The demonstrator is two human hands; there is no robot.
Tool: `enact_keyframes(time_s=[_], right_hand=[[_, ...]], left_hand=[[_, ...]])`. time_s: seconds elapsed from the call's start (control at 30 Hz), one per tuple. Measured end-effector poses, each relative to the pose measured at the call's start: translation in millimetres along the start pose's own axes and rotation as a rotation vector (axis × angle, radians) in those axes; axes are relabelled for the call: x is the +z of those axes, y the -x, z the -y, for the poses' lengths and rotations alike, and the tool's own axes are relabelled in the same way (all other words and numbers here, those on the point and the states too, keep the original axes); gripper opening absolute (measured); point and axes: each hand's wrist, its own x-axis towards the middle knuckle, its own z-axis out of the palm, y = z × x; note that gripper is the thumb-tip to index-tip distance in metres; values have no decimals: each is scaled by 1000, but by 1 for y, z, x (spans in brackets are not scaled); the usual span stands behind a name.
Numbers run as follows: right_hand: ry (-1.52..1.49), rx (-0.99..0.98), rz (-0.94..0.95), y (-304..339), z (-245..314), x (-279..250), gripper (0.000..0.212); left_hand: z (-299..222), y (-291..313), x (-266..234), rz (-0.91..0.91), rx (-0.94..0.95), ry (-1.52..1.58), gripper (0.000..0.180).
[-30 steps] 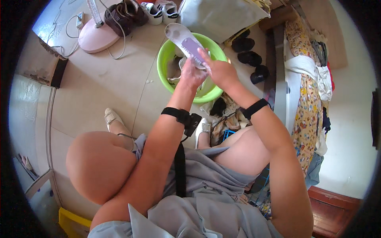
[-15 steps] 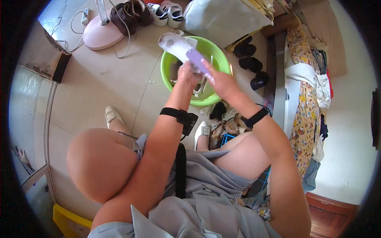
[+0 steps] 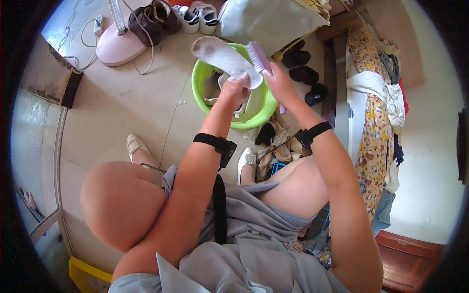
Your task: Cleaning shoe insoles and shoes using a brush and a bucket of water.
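Note:
A white, soapy-looking shoe insole with grey stains at its far-left end is held by my left hand, thumb on top and fingers underneath. It lies tilted over a lime-green basin. Closed round the handle of a purple scrub brush is my right hand. The brush stands beside the insole, its pale bristles facing left toward it and looking just clear of its surface. In the basin below, a pale shoe with laces shows partly; the insole and my hands cover the rest.
Brown shoes and white sneakers stand at the far side beside a pink fan base. Black shoes line the right. Crumpled clothes lie near my white shoe. A patterned bed edge runs along the right.
The brush has come off the insole, moved right and turned so its bristles show. More of the insole is now exposed. The whole view has shifted slightly.

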Motion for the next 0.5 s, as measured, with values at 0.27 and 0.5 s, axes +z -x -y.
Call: enact_keyframes(time_s=[0.27, 0.5], right_hand=[[-810, 543, 141, -12, -5, -11, 32], [-1027, 503, -65, -7, 7, -6, 30]], left_hand=[[-4, 25, 20, 238, -98, -421, 22], [7, 26, 19, 429, 42, -533, 24]])
